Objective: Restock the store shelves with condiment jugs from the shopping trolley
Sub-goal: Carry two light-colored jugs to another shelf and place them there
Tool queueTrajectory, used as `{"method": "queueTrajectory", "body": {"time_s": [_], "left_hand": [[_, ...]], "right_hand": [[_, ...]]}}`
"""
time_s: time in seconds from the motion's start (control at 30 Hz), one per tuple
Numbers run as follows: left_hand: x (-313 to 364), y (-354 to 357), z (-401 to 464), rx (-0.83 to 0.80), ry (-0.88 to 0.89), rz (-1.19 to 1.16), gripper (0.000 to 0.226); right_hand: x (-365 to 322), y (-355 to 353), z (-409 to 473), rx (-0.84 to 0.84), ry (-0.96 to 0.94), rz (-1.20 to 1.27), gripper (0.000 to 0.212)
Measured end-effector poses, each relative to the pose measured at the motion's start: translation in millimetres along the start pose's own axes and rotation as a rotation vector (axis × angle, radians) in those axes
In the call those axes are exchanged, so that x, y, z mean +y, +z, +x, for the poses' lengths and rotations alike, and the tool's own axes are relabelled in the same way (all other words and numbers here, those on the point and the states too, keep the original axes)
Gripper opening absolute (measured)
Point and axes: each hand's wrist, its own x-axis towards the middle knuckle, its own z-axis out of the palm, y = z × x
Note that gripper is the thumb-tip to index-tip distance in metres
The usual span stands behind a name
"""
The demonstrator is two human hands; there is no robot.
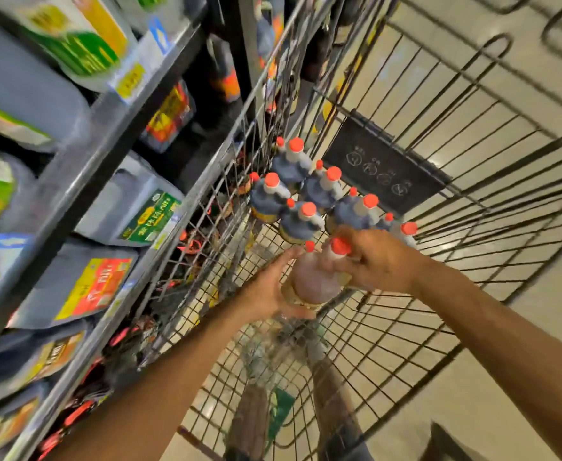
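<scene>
In the head view, a dark condiment jug (312, 281) with a red cap is held above the wire floor of the shopping trolley (439, 181), near its left side wall. The right hand (376, 261) is curled round the jug's neck and handle just under the cap, while the left hand (269, 291) is pressed against the jug's side and base with fingers spread and mostly straight. Further jugs (292, 201) with red caps are seen standing in a cluster toward the far left corner of the trolley. The store shelves (83, 181), already holding large labelled jugs, stand just beside the trolley on the left. The pick-up step is judged to be in hand; next, the jug would need to be lifted over the trolley wall and set upright on a shelf.
</scene>
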Motion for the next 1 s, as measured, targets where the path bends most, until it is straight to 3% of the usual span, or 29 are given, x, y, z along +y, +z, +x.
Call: {"method": "queueTrajectory", "body": {"time_s": [0.07,0.1,0.2,0.3,0.43,0.5,0.53,0.63,0.73,0.9,1.0], "left_hand": [[3.5,0.0,-3.3,-0.021,0.005,-0.166,0.064],[0.3,-0.3,-1.3,0.001,0.0,-0.208,0.061],[-15.4,2.2,2.8,0.074,0.01,-0.237,0.085],[-20.0,1.2,-4.7,0.186,0.062,0.08,0.075],[-19.9,-3.1,-16.3,0.353,0.01,0.051,0.084],[-15.8,-6.2,-20.1,0.352,-0.008,0.001,0.083],[-12.1,-7.4,-20.8,0.347,-0.003,-0.014,0.083],[-0.5,-8.8,-22.8,0.335,0.032,0.033,0.087],[1.6,-9.7,-22.7,0.355,0.058,0.075,0.075],[-10.2,-10.3,-20.4,0.399,0.071,0.095,0.068],[-21.1,-10.2,-17.7,0.393,0.064,0.051,0.063]], "right_hand": [[-9.9,-7.9,4.2,-0.051,-0.005,0.091,0.039],[-12.1,-7.7,6.7,-0.068,0.018,0.135,0.044],[-14.3,3.0,8.3,-0.057,0.057,0.282,0.043],[-16.7,24.0,-4.9,0.064,0.084,0.584,0.028],[-15.4,66.9,-38.2,0.506,0.34,1.06,0.039],[-11.2,90.3,-51.0,0.551,0.547,1.242,0.028],[-10.1,98.5,-55.1,0.471,0.664,1.312,0.03],[11.1,124.5,-54.6,0.339,0.981,1.33,0.067],[29.0,142.8,-35.6,0.611,1.107,1.346,0.099],[46.4,161.0,-15.2,0.948,0.973,1.388,0.103],[60.2,175.4,-3.7,0.936,0.935,1.222,0.096]]}}
